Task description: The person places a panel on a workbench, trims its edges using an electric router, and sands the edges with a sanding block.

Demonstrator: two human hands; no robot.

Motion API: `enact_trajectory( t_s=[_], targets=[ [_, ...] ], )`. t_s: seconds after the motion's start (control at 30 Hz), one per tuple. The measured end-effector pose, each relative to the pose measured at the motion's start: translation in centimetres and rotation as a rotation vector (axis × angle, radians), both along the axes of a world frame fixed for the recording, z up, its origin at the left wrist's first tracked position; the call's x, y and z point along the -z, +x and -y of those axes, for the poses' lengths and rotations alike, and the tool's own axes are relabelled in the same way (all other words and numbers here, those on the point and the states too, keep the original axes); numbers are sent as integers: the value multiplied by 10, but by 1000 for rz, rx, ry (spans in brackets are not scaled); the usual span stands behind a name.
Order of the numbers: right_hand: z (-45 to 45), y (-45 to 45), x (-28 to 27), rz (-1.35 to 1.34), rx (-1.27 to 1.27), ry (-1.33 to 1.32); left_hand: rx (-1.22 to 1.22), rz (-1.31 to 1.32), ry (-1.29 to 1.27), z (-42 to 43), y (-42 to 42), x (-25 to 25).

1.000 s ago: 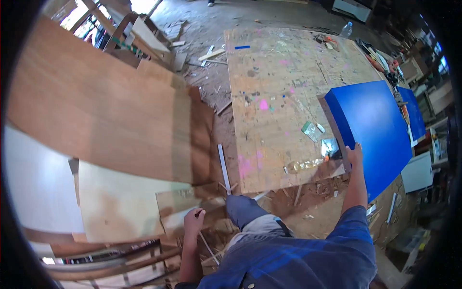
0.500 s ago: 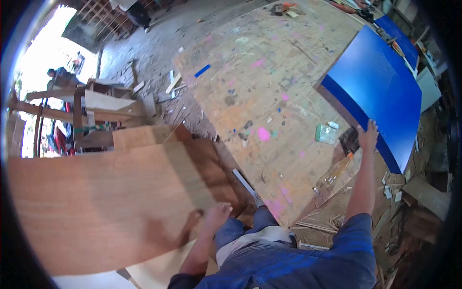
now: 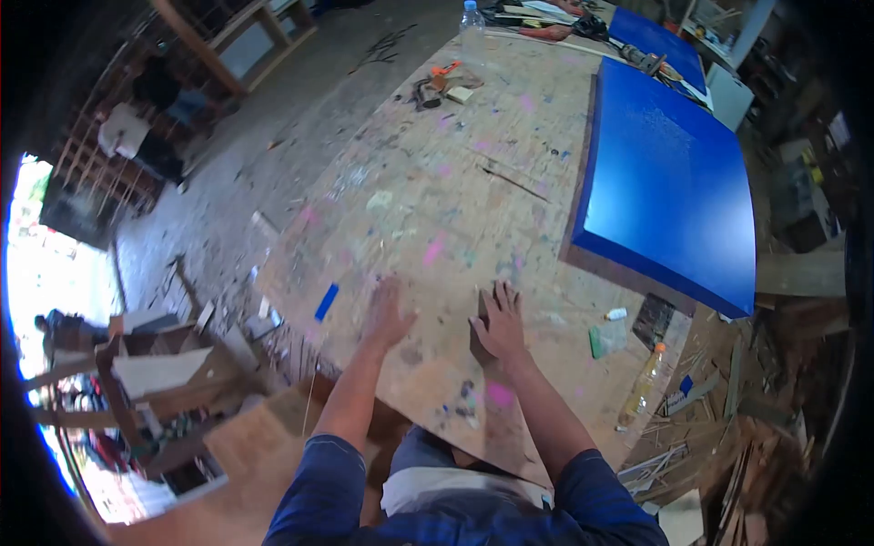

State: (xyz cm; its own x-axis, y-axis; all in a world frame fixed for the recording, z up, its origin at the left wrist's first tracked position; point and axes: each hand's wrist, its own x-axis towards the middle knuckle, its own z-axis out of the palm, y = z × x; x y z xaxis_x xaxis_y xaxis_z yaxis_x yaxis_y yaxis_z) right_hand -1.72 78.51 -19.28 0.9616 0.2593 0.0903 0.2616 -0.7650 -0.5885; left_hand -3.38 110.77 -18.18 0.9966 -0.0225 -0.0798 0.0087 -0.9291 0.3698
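My left hand [image 3: 389, 316] is over the near part of the paint-stained wooden table [image 3: 391, 237], fingers stretched forward, slightly blurred, holding nothing. A short blue strip [image 3: 327, 302] lies to its left. To the right, my right hand [image 3: 502, 326] has its fingers spread above or on the tabletop, with its shadow beside it; whether the palm touches the wood I cannot tell. A large, glossy blue curved panel [image 3: 669, 182] rests on the table's right side, apart from both hands.
Near the right edge lie a green-and-clear packet [image 3: 607, 341], a small white container [image 3: 615, 314] and an orange-capped bottle [image 3: 645, 391]. A clear bottle [image 3: 471, 32] stands at the far end. Wood scraps [image 3: 655, 469] litter the floor. Two people stand back left.
My right hand has left the blue panel's edge and moved left over the table. My left hand has come forward from beside the brown wooden sheet to the tabletop. The view has shifted.
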Motion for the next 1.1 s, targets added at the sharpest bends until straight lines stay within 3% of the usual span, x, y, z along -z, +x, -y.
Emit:
enact_trajectory(
  t_s=[0.1, 0.23, 0.33, 0.43, 0.47, 0.6, 0.67, 0.7, 0.87, 0.93, 1.1],
  targets=[
    [-67, 97, -6, 36, 54, 38, 18, 151, 45, -62, 126, 7],
    [-167, 279, -35, 32, 245, 241, -15, 176, 42, -87, 203, -5],
    [-221, 419, -29, 19, 327, 287, -15, 128, 9, -87, 184, -5],
    [-263, 537, -27, 244, 449, 226, -12, 97, -35, -90, 200, -10],
    [-273, 557, -18, 327, 492, 173, -11, 69, -42, -90, 198, -13],
    [-282, 612, -6, 229, 497, 25, -14, -7, -16, -89, 206, -20],
    [-280, 614, -5, 254, 492, -9, -17, -11, -25, -90, 208, -22],
    [-281, 607, -4, 447, 490, -14, -16, -14, -17, -90, 207, -22],
    [-259, 486, -45, -11, 544, 511, -24, 87, -22, -89, 203, -17],
    [-228, 419, -35, -299, 563, 867, -23, 114, -13, -88, 201, -13],
    [-151, 206, -89, -760, 538, 1598, -8, 164, 8, -88, 191, -9]
  ],
)
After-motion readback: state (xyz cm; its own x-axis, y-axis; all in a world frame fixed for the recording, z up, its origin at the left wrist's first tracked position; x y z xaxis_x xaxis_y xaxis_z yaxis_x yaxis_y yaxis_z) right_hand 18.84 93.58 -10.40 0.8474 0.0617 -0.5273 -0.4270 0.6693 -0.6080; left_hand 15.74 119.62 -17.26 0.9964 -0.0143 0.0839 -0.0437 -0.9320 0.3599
